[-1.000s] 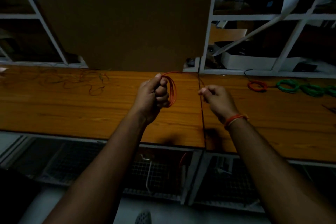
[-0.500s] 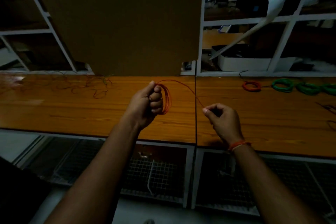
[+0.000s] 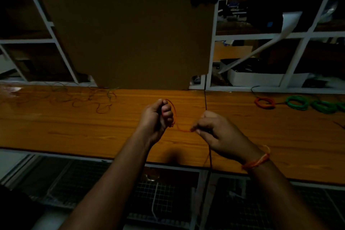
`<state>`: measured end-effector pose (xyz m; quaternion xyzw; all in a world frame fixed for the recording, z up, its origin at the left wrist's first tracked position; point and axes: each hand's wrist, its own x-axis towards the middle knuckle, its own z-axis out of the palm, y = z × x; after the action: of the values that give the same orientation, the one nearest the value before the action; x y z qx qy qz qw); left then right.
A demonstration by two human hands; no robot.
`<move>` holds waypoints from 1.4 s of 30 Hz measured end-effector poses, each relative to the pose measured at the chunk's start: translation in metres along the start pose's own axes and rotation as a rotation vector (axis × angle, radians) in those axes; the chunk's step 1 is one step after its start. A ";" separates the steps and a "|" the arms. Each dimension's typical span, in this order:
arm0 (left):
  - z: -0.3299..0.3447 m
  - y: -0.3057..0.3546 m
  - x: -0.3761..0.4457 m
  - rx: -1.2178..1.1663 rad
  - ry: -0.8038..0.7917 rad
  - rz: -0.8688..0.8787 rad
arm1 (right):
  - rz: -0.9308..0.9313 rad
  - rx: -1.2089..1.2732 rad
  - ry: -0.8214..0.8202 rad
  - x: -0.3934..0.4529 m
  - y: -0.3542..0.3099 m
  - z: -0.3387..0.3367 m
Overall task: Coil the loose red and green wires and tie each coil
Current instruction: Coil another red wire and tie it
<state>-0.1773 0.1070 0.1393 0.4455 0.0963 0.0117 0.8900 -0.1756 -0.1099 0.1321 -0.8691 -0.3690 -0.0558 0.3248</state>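
Loose wires (image 3: 89, 99) lay tangled at the bench's (image 3: 74, 132) far left, seemingly waiting their turn. Nearer the middle, the left hand (image 3: 155, 117) was fisted round a small red coil (image 3: 173, 113), probably to keep its loops from springing apart. The coil's tail ran across to the right hand (image 3: 216, 134), whose fingertips pinched it taut, likely ready for another wrap or the tie. Far right, a red coil (image 3: 264, 103) and green coils (image 3: 315, 104) lay finished, set aside.
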 end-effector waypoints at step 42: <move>-0.065 0.047 0.088 0.064 -0.515 -0.239 | 0.442 1.157 0.257 0.149 0.006 0.077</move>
<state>-0.1001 0.1960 0.1248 0.4472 -0.0809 -0.2100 0.8657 -0.0751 0.0238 0.1188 -0.5949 -0.1090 0.1171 0.7877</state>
